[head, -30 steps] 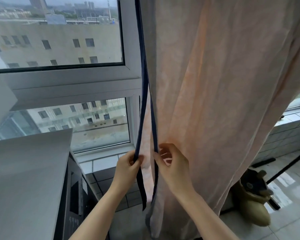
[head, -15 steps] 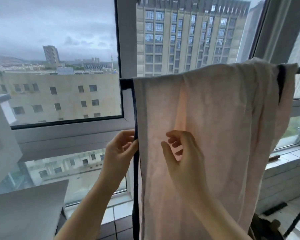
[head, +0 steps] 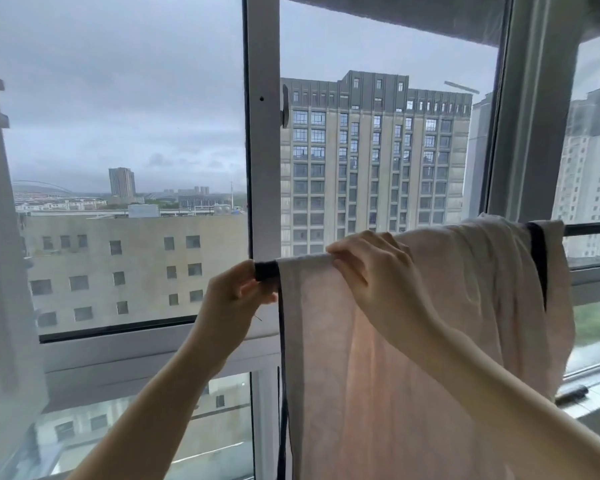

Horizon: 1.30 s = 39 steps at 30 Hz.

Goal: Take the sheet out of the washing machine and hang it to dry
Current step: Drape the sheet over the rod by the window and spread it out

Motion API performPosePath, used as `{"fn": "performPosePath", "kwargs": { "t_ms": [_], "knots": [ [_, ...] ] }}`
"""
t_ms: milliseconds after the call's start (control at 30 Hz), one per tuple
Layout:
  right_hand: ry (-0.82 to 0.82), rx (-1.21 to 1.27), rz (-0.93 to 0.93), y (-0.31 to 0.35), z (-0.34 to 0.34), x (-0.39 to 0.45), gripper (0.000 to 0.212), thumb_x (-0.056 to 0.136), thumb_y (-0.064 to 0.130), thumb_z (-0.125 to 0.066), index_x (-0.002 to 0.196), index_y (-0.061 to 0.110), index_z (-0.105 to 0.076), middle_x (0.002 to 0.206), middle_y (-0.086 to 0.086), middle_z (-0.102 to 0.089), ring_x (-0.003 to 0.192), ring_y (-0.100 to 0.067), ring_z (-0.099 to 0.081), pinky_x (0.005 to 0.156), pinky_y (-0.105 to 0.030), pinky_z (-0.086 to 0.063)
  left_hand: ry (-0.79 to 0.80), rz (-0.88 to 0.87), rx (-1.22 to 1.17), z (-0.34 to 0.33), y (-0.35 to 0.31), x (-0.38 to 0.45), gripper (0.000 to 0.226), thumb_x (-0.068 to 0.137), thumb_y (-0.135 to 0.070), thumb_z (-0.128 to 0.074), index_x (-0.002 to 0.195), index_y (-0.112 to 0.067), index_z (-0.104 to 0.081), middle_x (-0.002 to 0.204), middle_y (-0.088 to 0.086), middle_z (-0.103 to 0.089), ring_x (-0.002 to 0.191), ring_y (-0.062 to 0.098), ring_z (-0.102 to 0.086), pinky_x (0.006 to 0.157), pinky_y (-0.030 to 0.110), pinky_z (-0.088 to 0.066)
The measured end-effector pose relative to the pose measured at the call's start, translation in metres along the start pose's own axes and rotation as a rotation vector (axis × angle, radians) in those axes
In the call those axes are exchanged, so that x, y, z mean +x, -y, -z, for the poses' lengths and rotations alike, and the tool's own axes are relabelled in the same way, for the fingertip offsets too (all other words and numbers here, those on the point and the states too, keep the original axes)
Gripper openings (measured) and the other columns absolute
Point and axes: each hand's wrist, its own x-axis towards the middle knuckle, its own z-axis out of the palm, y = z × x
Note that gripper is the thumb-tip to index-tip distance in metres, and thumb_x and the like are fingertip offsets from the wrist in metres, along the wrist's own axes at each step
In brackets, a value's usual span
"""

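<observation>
A pale pink sheet (head: 378, 358) with a dark navy edge band hangs over a dark horizontal rail (head: 589, 229) in front of the window. My left hand (head: 234, 294) pinches the navy band at the sheet's top left corner, right at the fold over the rail. My right hand (head: 374, 268) grips the sheet's top fold a little to the right, fingers curled over it. The sheet's far right part is bunched, with its navy edge (head: 538, 261) hanging down there. The rail under the cloth is hidden.
A white window frame post (head: 262, 133) stands directly behind the sheet's left corner, with glass panes and city buildings beyond. A grey frame post (head: 534, 116) rises at the right. A tiled sill (head: 589, 396) lies at the lower right.
Both hands have risen from the sheet's lower part along the navy edge to the top fold at the rail. The view has tilted upward.
</observation>
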Motion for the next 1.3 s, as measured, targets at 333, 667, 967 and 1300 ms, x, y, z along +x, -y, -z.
{"fn": "performPosePath", "kwargs": {
  "t_ms": [333, 667, 967, 1300],
  "knots": [
    [0.021, 0.111, 0.0, 0.005, 0.009, 0.029, 0.012, 0.088, 0.023, -0.063, 0.096, 0.023, -0.071, 0.09, 0.011, -0.07, 0.088, -0.006, -0.059, 0.086, -0.033, -0.05, -0.057, 0.005, -0.103, 0.003, -0.002, 0.007, 0.012, 0.091, 0.001, -0.057, 0.086, -0.005, -0.065, 0.085, 0.012, -0.068, 0.084, 0.025, -0.067, 0.08, 0.035, -0.056],
    [0.196, 0.106, 0.083, 0.005, 0.009, 0.023, 0.013, 0.09, 0.027, -0.061, 0.1, 0.024, -0.069, 0.095, 0.012, -0.066, 0.093, -0.005, -0.055, 0.085, -0.027, -0.049, 0.092, -0.303, 0.517, 0.003, -0.053, 0.018, 0.026, 0.082, -0.045, -0.059, 0.086, -0.024, -0.074, 0.079, -0.015, -0.07, 0.073, -0.001, -0.064, 0.066, 0.018, -0.051],
    [0.216, 0.012, -0.045, -0.041, 0.038, 0.024, 0.023, 0.092, 0.011, -0.051, 0.107, 0.021, -0.065, 0.106, 0.011, -0.065, 0.099, 0.002, -0.051, 0.083, -0.007, -0.036, 0.143, -0.616, 0.946, -0.038, -0.071, 0.026, 0.017, 0.089, -0.037, -0.063, 0.094, -0.023, -0.071, 0.092, -0.011, -0.067, 0.073, 0.003, -0.06, 0.063, 0.024, -0.051],
    [0.165, -0.209, 0.054, -0.072, 0.049, 0.023, 0.014, 0.094, 0.02, -0.054, 0.098, 0.021, -0.067, 0.096, 0.008, -0.064, 0.096, -0.011, -0.055, 0.088, -0.028, -0.043, 0.062, -0.401, 1.004, -0.074, -0.065, 0.027, 0.021, 0.092, -0.051, -0.053, 0.1, -0.039, -0.069, 0.095, -0.022, -0.067, 0.078, 0.001, -0.061, 0.057, 0.019, -0.036]
  ]
}}
